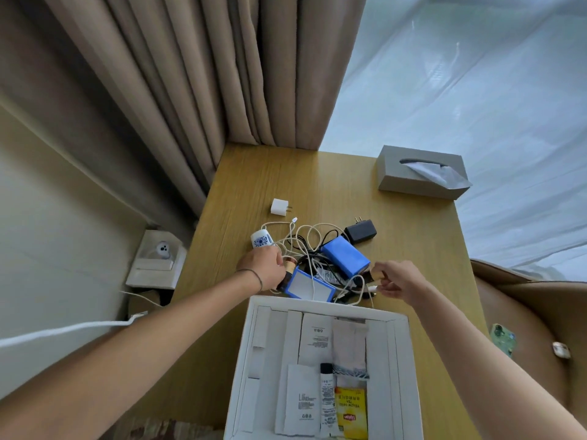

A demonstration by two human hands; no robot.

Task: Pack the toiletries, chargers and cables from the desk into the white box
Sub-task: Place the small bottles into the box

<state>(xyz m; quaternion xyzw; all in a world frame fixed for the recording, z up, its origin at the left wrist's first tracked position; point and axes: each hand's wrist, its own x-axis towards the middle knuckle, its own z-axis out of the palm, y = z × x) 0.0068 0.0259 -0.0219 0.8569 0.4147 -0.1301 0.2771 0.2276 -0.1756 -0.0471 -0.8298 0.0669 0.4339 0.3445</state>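
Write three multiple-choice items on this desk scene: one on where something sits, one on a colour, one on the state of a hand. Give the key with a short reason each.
1. Where is the grey tissue box?
A. Inside the white box
B. At the far right corner of the desk
C. On the floor by the curtain

2. What colour is the charger lying alone beyond the cable tangle?
A. White
B. Red
C. Green

3. What is the right hand doing?
A. Lying flat on the desk
B. Resting inside the white box
C. Pinching the end of a cable

Key:
1 B, it stands on the desk top far from the white box, near the right edge.
2 A, the small plug block is white, unlike the black adapter.
3 C, its fingertips close on a white cable end at the edge of the tangle.
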